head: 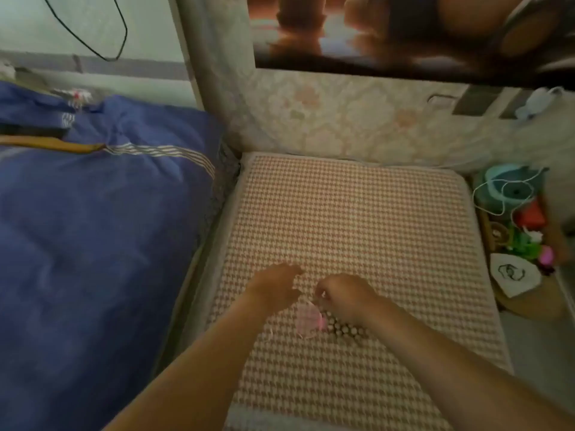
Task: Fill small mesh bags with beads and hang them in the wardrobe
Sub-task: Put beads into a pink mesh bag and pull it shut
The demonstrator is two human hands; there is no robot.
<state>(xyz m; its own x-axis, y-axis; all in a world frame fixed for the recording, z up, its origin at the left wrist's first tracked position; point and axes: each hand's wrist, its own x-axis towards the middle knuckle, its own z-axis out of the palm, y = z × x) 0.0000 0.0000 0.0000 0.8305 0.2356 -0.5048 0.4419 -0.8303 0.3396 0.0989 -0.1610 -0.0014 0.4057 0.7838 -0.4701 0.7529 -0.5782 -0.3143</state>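
A small pink mesh bag (306, 318) lies on the checked cushion (357, 219), with a cluster of pale beads (343, 330) right beside it. My right hand (345, 295) hovers just above the bag, its fingers curled and pinching the bag's thin drawstring at the top. My left hand (275, 283) sits to the left of the bag, fingers relaxed and spread, holding nothing. The view is blurred, so finer detail of the string is unclear.
A blue quilt (93, 228) covers the bed on the left. A tray of colourful odds and ends (522, 231) and a white pouch (513, 276) lie at the cushion's right edge. A floral wall (342, 116) rises behind.
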